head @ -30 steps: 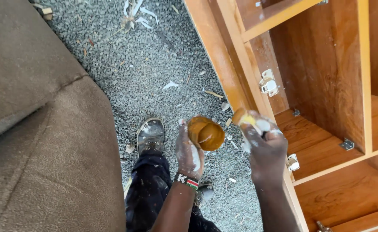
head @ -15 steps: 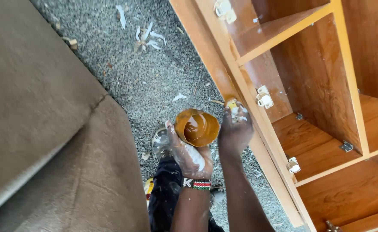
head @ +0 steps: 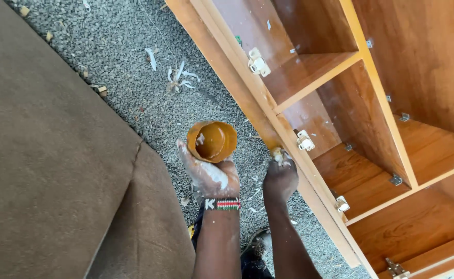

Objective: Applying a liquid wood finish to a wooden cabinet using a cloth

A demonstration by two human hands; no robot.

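At the bottom centre of the frame the two forearms come up from the lower edge. The left hand (head: 209, 173), smeared with something white and wearing a beaded bracelet (head: 222, 204) at the wrist, is closed around the lower part of a small round orange-brown container (head: 212, 140); its open mouth faces the camera and shows a glossy brown inside. Just to the right, the right hand (head: 280, 175) is closed around a small pale wad (head: 277, 153), and presses it against the front edge of the orange-brown wooden cabinet (head: 237, 82). What the wad is made of I cannot tell.

The cabinet fills the right side of the frame, with open compartments, a wooden shelf (head: 314, 72) and small white catches (head: 305, 140) on the frame. Under the hands lies grey gravel ground (head: 134, 77), with pale shavings (head: 178, 77) in the upper middle. A large brown upholstered cushion (head: 46, 170) covers the left side.
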